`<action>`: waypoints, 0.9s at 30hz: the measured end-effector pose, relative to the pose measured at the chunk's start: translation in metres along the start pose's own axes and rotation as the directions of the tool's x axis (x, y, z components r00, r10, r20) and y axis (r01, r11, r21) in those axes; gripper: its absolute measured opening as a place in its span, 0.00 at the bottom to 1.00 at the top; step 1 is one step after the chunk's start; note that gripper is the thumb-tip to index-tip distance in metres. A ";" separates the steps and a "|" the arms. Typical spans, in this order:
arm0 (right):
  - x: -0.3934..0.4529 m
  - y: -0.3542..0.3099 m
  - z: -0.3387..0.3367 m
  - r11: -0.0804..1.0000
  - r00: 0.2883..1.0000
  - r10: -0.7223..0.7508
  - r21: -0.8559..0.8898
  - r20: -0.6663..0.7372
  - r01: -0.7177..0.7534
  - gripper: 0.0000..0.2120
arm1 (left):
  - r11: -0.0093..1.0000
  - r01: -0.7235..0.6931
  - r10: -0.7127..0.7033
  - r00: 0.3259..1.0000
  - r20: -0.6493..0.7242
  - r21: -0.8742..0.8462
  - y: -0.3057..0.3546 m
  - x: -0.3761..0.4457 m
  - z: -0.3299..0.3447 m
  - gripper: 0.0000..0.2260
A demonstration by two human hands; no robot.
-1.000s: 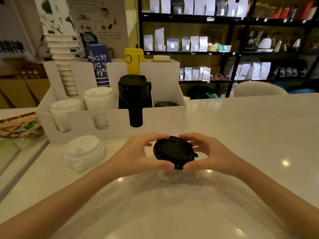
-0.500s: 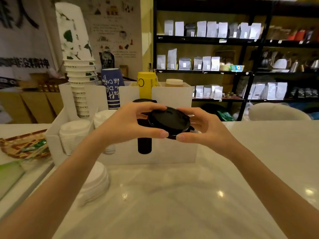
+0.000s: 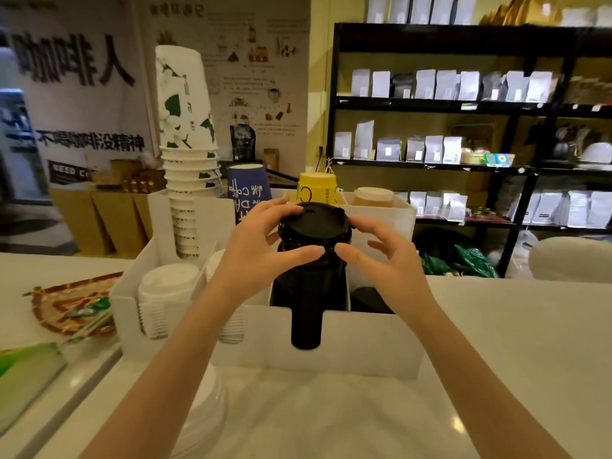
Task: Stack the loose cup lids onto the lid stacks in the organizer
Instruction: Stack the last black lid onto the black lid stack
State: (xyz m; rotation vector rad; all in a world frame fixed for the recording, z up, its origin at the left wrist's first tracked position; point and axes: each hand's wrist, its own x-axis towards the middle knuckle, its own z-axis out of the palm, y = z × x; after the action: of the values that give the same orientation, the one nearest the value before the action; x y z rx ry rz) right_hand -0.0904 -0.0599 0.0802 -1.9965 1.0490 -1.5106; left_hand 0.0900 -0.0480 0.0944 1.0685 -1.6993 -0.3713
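Note:
The black lid (image 3: 313, 223) sits on top of the tall black lid stack (image 3: 306, 293) in the white organizer (image 3: 347, 342). My left hand (image 3: 255, 246) grips its left rim, thumb at the front. My right hand (image 3: 387, 263) touches the right rim with thumb and index tip, its other fingers spread. A white lid stack (image 3: 167, 279) stands in the left compartment; a second one (image 3: 231, 326) is mostly hidden behind my left arm. Loose white lids (image 3: 205, 402) lie on the counter under my left forearm. A low black stack (image 3: 367, 298) fills the right compartment.
Tall paper cup stacks (image 3: 188, 160), a blue cup (image 3: 248, 190) and a yellow cup (image 3: 316, 190) stand in the organizer's back row. A woven tray (image 3: 73, 306) lies left on a lower counter. Black shelves (image 3: 463, 104) with bags and a white chair (image 3: 569, 256) stand behind.
Both hands lifted the black lid from the counter, carried it forward and up, and set it onto the tall black stack. My right fingers have spread.

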 end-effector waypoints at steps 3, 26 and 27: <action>0.002 0.007 0.008 0.999 0.999 0.029 -0.015 0.045 -0.029 0.21 | 0.997 -0.010 0.009 1.000 0.004 0.076 -0.010 0.002 0.001 0.25; -0.001 0.026 0.018 0.984 0.999 0.013 -0.178 0.051 -0.003 0.17 | 0.988 0.148 -0.154 0.968 0.197 0.044 -0.030 0.006 0.002 0.24; -0.001 0.026 0.019 0.978 0.998 -0.008 -0.207 0.054 0.019 0.17 | 0.988 0.151 -0.154 0.967 0.201 0.032 -0.031 0.006 0.002 0.23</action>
State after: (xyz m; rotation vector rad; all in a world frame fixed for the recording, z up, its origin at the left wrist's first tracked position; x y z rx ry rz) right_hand -0.0806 -0.0772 0.0544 -2.1750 1.2162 -1.3960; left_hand 0.1023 -0.0700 0.0759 1.2107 -1.8062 -0.5830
